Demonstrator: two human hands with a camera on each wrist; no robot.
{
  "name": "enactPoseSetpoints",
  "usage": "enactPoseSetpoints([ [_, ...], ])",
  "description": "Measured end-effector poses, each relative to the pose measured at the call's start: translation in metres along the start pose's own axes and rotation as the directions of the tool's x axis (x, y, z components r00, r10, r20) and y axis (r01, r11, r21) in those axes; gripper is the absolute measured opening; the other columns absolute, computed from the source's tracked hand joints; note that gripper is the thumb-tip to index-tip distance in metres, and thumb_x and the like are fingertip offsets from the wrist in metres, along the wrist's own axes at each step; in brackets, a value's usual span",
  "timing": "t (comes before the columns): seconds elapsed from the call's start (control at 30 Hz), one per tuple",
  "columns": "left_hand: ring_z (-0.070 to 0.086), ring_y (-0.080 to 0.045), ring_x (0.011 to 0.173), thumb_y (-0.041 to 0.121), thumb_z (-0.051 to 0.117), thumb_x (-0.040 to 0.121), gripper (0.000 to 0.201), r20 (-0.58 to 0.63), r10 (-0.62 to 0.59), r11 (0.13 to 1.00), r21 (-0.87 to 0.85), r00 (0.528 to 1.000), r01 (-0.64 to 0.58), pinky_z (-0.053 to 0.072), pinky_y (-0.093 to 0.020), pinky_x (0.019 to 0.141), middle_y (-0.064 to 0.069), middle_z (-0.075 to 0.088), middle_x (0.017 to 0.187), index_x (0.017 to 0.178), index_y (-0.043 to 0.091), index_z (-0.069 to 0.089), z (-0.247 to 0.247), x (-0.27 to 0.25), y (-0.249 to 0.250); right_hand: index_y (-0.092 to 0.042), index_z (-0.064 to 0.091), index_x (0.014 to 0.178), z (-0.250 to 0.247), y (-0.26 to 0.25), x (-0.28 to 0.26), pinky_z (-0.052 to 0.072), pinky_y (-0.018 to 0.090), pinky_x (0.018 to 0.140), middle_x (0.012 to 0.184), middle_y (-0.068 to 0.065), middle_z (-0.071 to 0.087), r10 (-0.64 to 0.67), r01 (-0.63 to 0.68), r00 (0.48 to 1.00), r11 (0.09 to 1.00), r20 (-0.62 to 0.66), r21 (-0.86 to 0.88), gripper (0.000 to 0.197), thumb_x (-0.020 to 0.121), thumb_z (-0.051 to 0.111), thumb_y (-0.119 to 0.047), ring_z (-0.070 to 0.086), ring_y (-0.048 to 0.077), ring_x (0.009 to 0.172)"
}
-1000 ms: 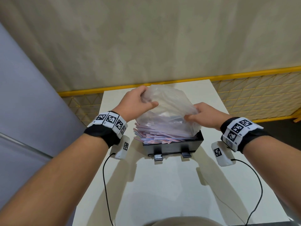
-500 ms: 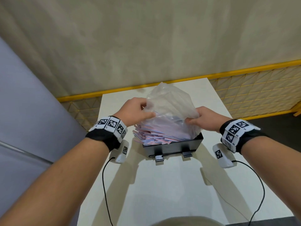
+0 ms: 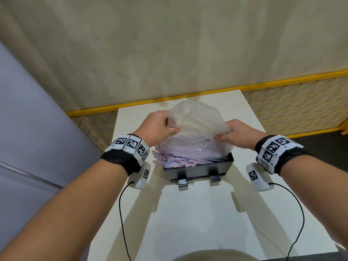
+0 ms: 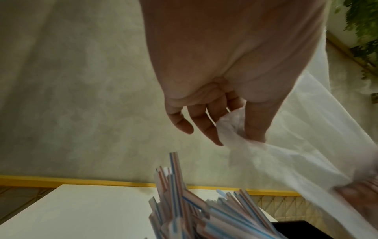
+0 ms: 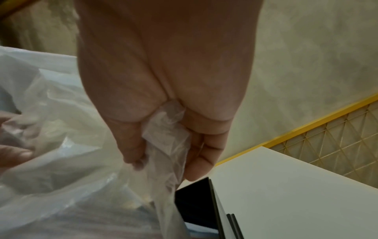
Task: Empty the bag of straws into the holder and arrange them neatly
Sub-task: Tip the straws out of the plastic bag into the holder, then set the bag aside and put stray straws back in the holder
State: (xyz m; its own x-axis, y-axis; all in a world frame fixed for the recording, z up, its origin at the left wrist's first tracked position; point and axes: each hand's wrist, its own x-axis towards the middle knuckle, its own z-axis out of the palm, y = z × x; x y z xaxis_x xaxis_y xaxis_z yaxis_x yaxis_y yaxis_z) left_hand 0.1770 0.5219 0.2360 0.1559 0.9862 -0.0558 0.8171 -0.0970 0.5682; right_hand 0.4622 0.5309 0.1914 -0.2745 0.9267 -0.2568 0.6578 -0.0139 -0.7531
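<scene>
Lifted higher than before, the clear plastic bag (image 3: 195,125) is pinched by the left hand (image 3: 158,127) at 9 o'clock and the right hand (image 3: 239,133) at 3 o'clock, seemingly empty above striped straws (image 3: 180,160) heaped in the black holder (image 3: 197,171).

One clear plastic bag (image 3: 195,125), one black holder (image 3: 197,169), one white worktop (image 3: 197,223). Two hands: left hand (image 3: 158,127), right hand (image 3: 239,133). The striped straws (image 3: 180,161) form a heap too dense to count.
</scene>
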Motion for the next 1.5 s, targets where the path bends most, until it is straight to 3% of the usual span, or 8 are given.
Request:
enactPoseSetpoints([
  [0.2, 0.062, -0.002, 0.120, 0.055, 0.087, 0.071, 0.087, -0.086, 0.136, 0.933, -0.325, 0.987, -0.157, 0.051, -0.028, 0.101, 0.018, 0.063, 0.135, 0.146, 0.035, 0.047, -0.012, -0.014, 0.024, -0.013, 0.070, 0.077, -0.013, -0.048, -0.010, 0.046, 0.028, 0.065, 0.076, 0.005, 0.070, -0.126, 0.135, 0.984, 0.988, -0.123, 0.068, 0.011, 0.088, 0.071, -0.010, 0.062, 0.016, 0.068],
  [0.5, 0.073, -0.012, 0.107, 0.036, 0.082, 0.079, 0.045, -0.125, 0.170, 0.862, -0.462, 0.978, -0.209, 0.059, -0.044, 0.097, 0.002, 0.078, 0.111, 0.118, 0.016, 0.075, 0.011, -0.024, 0.017, -0.020, 0.067, 0.075, 0.022, -0.131, -0.010, 0.048, 0.029, 0.064, 0.074, -0.004, 0.069, -0.322, 0.322, 0.947, 0.946, -0.017, -0.029, 0.013, 0.087, 0.072, -0.023, 0.061, 0.012, 0.068],
  [0.67, 0.069, -0.001, 0.093, 0.058, 0.086, 0.072, 0.056, 0.030, -0.017, 0.954, -0.298, 0.999, 0.025, 0.055, -0.017, 0.085, 0.010, 0.070, 0.102, 0.113, 0.025, 0.065, 0.020, -0.035, -0.007, -0.022, 0.057, 0.070, 0.029, -0.086, -0.002, 0.038, 0.028, 0.057, 0.072, 0.000, 0.061, -0.150, 0.142, 0.989, 0.929, 0.002, -0.343, 0.020, 0.090, 0.061, -0.021, 0.058, 0.023, 0.073],
  [0.77, 0.069, -0.017, 0.106, 0.064, 0.074, 0.076, 0.081, -0.040, -0.019, 0.820, -0.573, 0.999, -0.007, 0.059, -0.034, 0.091, 0.002, 0.064, 0.130, 0.144, 0.030, 0.046, 0.013, -0.045, -0.031, -0.019, 0.056, 0.071, 0.030, -0.058, 0.000, 0.038, 0.030, 0.063, 0.078, 0.008, 0.063, -0.071, 0.052, 0.997, 0.933, -0.041, -0.357, 0.019, 0.089, 0.059, -0.021, 0.059, 0.030, 0.079],
  [0.9, 0.066, -0.019, 0.100, 0.053, 0.060, 0.081, 0.046, -0.313, -0.212, 0.653, -0.750, 0.926, -0.104, 0.054, -0.035, 0.082, -0.004, 0.069, 0.120, 0.121, 0.030, 0.063, -0.012, -0.069, -0.107, -0.009, 0.067, 0.080, 0.027, -0.049, -0.006, 0.042, 0.031, 0.061, 0.079, 0.011, 0.067, -0.080, 0.045, 0.993, 0.942, -0.091, -0.333, 0.015, 0.090, 0.062, -0.020, 0.061, 0.032, 0.079],
  [1.07, 0.025, -0.025, 0.154, 0.059, 0.077, 0.068, 0.104, 0.042, -0.424, 0.904, -0.029, 0.904, 0.426, 0.026, -0.044, 0.125, -0.004, 0.027, 0.166, 0.156, 0.024, 0.035, 0.049, -0.133, -0.225, -0.009, 0.068, 0.083, 0.013, -0.046, -0.014, 0.051, 0.040, 0.069, 0.080, 0.015, 0.070, -0.085, 0.023, 0.973, 0.961, -0.215, -0.277, 0.017, 0.090, 0.069, -0.024, 0.066, 0.035, 0.079],
  [1.27, 0.001, -0.005, 0.158, 0.075, 0.074, 0.057, 0.132, 0.134, -0.447, 0.886, -0.073, 0.884, 0.459, 0.017, -0.030, 0.125, 0.013, 0.002, 0.173, 0.163, 0.031, 0.009, 0.120, -0.148, -0.243, -0.007, 0.070, 0.092, 0.014, -0.045, -0.018, 0.057, 0.049, 0.076, 0.087, 0.015, 0.074, 0.018, -0.091, 0.960, 0.963, -0.278, -0.253, 0.018, 0.087, 0.076, -0.024, 0.071, 0.034, 0.085],
  [1.5, -0.008, -0.024, 0.160, 0.093, 0.066, 0.053, 0.148, 0.295, -0.440, 0.890, 0.269, 0.848, 0.368, 0.009, -0.057, 0.127, 0.001, -0.012, 0.173, 0.163, 0.026, -0.007, 0.131, -0.134, -0.225, -0.025, 0.065, 0.101, 0.009, -0.044, -0.035, 0.061, 0.056, 0.069, 0.085, 0.019, 0.075, 0.001, -0.095, 0.935, 0.964, -0.354, -0.248, 0.044, 0.068, 0.068, -0.055, 0.073, 0.038, 0.084],
])
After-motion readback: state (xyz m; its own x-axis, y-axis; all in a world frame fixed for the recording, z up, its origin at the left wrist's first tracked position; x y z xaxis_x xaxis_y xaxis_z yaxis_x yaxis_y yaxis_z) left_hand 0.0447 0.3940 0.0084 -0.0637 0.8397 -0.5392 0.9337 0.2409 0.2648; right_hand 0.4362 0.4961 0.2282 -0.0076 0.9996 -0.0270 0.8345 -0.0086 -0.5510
